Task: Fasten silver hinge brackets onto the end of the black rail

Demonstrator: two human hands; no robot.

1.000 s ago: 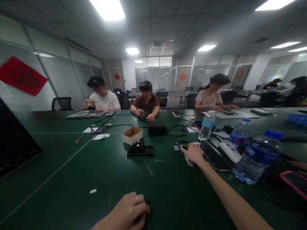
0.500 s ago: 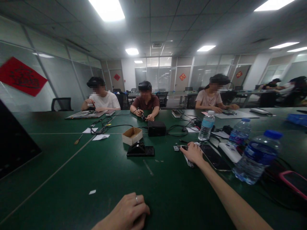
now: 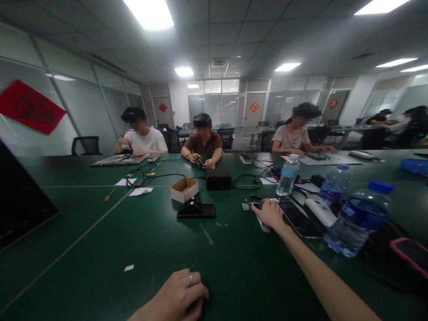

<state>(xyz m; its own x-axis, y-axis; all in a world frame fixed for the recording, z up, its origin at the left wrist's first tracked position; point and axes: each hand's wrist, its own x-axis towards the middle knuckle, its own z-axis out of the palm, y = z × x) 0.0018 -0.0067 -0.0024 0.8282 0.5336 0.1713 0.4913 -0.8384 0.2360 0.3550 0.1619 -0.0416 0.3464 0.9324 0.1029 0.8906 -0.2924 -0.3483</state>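
My left hand (image 3: 179,294), with a ring on one finger, rests on the green table at the bottom with its fingers curled in. Nothing shows in it. My right hand (image 3: 270,214) reaches forward and lies over a flat phone-like device (image 3: 262,225), its fingers bent around it; much of the device is hidden under the hand. A small metal piece (image 3: 246,206) lies just left of these fingertips. To the right of the hand is a dark-screened phone (image 3: 299,218).
Water bottles (image 3: 363,218) and a white device (image 3: 321,212) stand on the right. An open box (image 3: 184,189), a black tray (image 3: 197,210), a black block (image 3: 218,179) and cables (image 3: 142,176) lie mid-table. Three people sit opposite. A dark panel (image 3: 20,196) rises at left.
Both my hands hold their places, and the things near them are unmoved. Across the table, a person's hand at the right has shifted slightly.
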